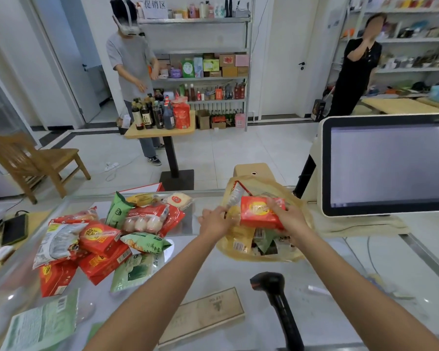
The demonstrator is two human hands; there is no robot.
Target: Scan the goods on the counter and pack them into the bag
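Note:
My right hand [288, 217] grips a red box [257, 212] over the mouth of the yellowish plastic bag [294, 206], which holds several packets. My left hand [214, 220] pinches the bag's left rim and holds it apart. A pile of goods [107, 236] lies on the glass counter [226, 272] to the left: red boxes, green packets, a pack of eggs [143, 221]. The black barcode scanner [274, 290] lies on the counter near me, between my forearms.
A till screen [390, 165] stands at the right. A paper slip [205, 312] lies by the scanner. A green packet [41, 323] sits at the near left. Beyond the counter are a small table of bottles [160, 115], shelves, a chair and two people.

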